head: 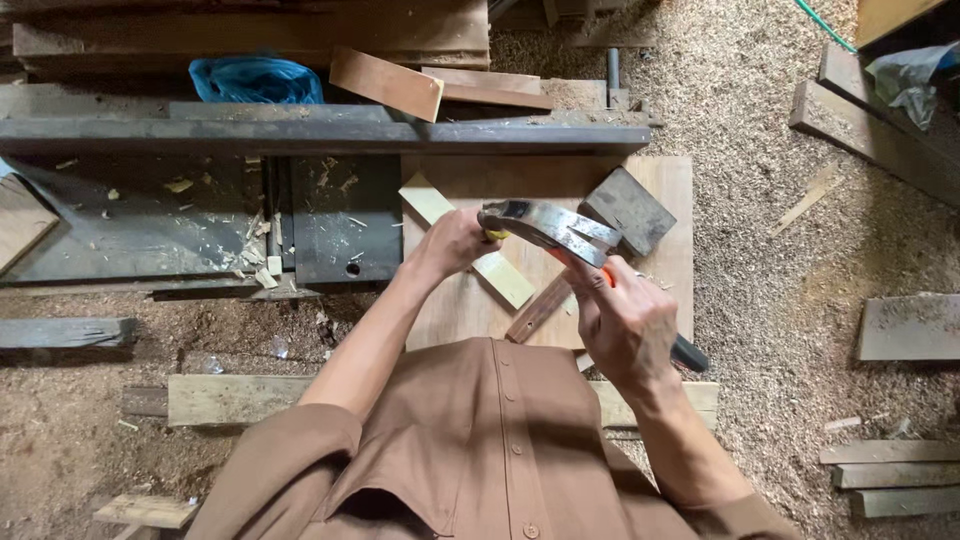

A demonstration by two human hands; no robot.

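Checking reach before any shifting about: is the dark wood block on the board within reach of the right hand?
Probably yes: the dark wood block lies just beyond the right hand, though that hand is gripping a hammer.

A grey steel hammer (545,230) with orange grip, pale yellow wood strip (465,240), blue plastic bag (255,80), brown shirt (470,450).

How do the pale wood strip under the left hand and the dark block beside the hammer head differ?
The pale wood strip is long, thin and light yellowish; the dark block is short, squat and grey-brown. The left hand rests on the strip; the block lies untouched beyond the hammer, which the right hand grips. Both lie at an angle on the plywood board.
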